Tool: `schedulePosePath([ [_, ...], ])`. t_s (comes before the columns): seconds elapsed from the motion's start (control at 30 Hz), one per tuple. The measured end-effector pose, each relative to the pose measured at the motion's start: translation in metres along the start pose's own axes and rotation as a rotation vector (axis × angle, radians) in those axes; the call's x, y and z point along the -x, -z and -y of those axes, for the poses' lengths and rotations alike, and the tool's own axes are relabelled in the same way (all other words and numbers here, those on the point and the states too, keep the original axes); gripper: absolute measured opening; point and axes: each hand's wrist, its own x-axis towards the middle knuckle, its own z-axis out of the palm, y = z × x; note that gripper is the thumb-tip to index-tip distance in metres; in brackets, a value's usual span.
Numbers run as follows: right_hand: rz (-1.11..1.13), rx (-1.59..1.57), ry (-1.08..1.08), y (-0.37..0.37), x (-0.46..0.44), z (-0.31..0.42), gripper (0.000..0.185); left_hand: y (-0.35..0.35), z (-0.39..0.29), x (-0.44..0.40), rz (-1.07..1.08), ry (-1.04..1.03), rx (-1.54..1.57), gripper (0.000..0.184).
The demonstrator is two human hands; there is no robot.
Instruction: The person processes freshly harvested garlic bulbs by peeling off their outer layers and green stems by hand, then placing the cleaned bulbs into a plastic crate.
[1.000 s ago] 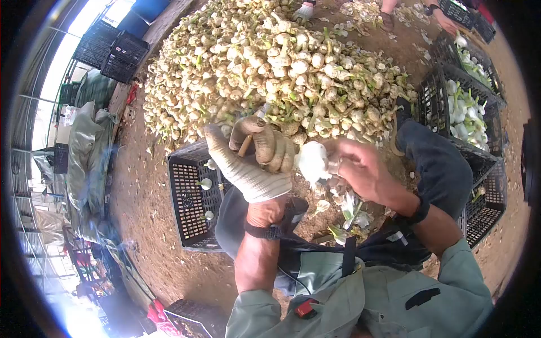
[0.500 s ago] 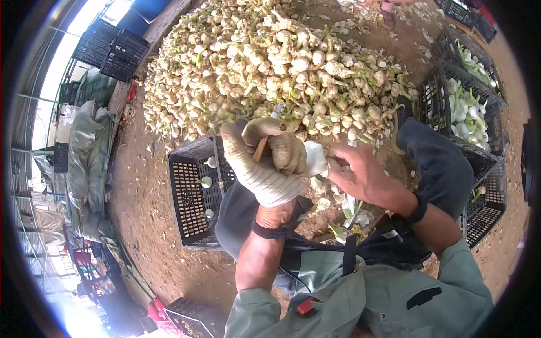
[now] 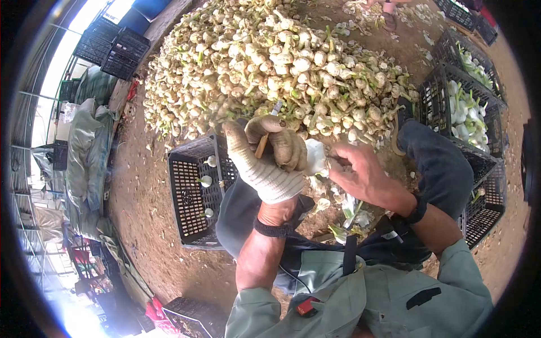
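My left hand (image 3: 270, 160), in a soiled white glove, has its fingers curled round a knife with a wooden handle (image 3: 261, 145); the blade (image 3: 276, 107) points up toward the pile. Against the glove's fingertips sits a white garlic bulb (image 3: 315, 157). My bare right hand (image 3: 360, 172) pinches the bulb's right side with thumb and fingers. Beyond both hands lies a large heap of garlic bulbs (image 3: 253, 67). Peeled skins and green scraps (image 3: 352, 211) lie on the ground below the bulb.
A black crate (image 3: 194, 197) with a few bulbs stands left of my knees. Crates of trimmed garlic (image 3: 468, 115) stand at the right. Stacked black crates (image 3: 112, 50) are at the upper left. Another person's foot (image 3: 389, 19) shows at the top.
Since a second ago my left hand has shifted right, and the bulb now sits closer against its glove. The co-worker's gloved hand at the top has left the view.
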Motion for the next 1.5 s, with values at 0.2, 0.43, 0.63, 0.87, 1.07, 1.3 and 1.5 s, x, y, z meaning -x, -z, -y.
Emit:
schedulePosePath([
  [0.2, -0.063, 0.069, -0.021, -0.002, -0.003, -0.03, 0.014, 0.011, -0.016, -0.01, 0.206, 0.034, 0.182, 0.056],
  [0.43, 0.055, 0.043, -0.112, -0.005, 0.004, -0.033, 0.014, 0.02, -0.031, -0.008, 0.246, 0.008, 0.207, 0.062],
  [0.63, 0.028, -0.142, -0.086, -0.004, -0.001, 0.003, 0.014, 0.017, -0.023, -0.001, 0.241, 0.003, 0.098, 0.067],
  [0.87, 0.13, -0.267, -0.244, 0.001, -0.004, 0.004, 0.02, 0.012, -0.006, 0.002, 0.205, 0.065, 0.089, 0.069],
  [1.07, 0.119, -0.29, -0.283, 0.009, 0.002, -0.002, 0.02, 0.013, -0.011, 0.0, 0.232, 0.081, 0.087, 0.068],
  [1.3, 0.011, -0.19, -0.144, -0.004, 0.003, -0.017, 0.023, 0.018, -0.011, -0.001, 0.293, 0.15, 0.138, 0.068],
  [1.5, 0.615, 0.233, -0.44, -0.042, 0.024, -0.126, 0.02, 0.037, -0.081, -0.003, 0.146, -0.141, -0.209, 0.055],
])
